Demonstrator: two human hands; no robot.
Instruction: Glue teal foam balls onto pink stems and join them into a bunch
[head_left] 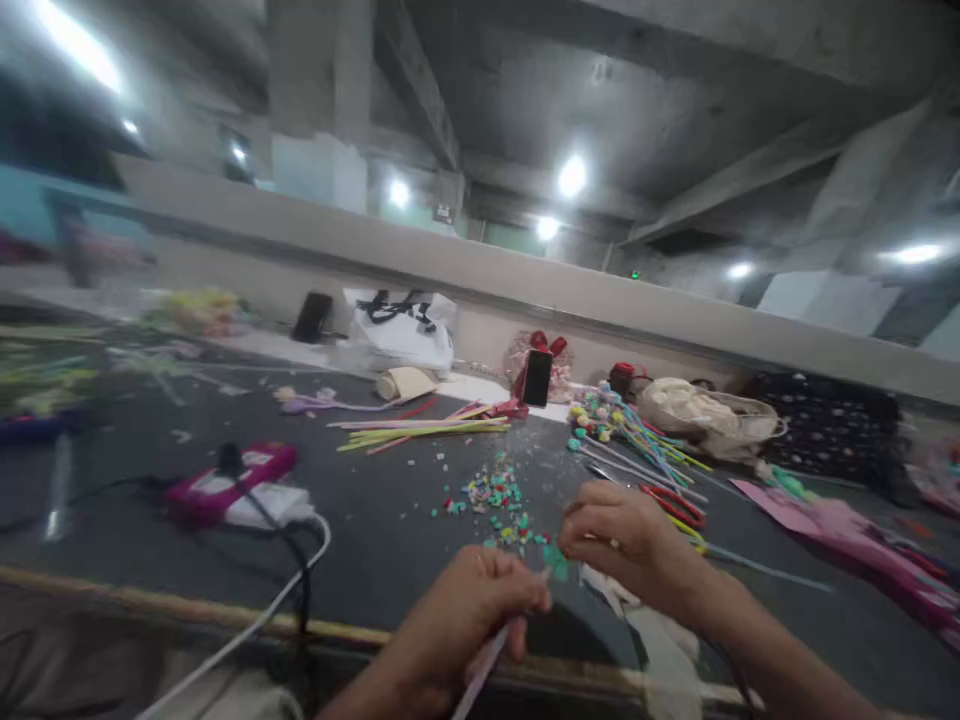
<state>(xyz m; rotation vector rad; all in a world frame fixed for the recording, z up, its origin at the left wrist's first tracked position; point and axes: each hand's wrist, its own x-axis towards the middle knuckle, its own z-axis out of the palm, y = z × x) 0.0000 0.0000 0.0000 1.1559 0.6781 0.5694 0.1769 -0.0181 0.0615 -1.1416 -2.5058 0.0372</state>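
My left hand (480, 615) is closed around a pale pinkish strip (484, 672) at the table's front edge, with the strip's tip poking out by the thumb. To its right, my right hand (619, 530) is held over the table with its fingers curled together; whatever they pinch is too small to make out. A translucent green piece (556, 562) lies between the two hands. Just beyond them, small teal, red, yellow and white bits (495, 490) are scattered on the dark table (390, 540). Whitish material (664, 650) lies below my right wrist.
A pink power strip (232, 480) with cables sits at left. Yellow and pink stems (427, 428) lie behind the bits. Red-handled scissors (675, 505), bundled stems (645, 440) and pink sheets (832, 530) are at right. A phone (536, 378) leans at the back.
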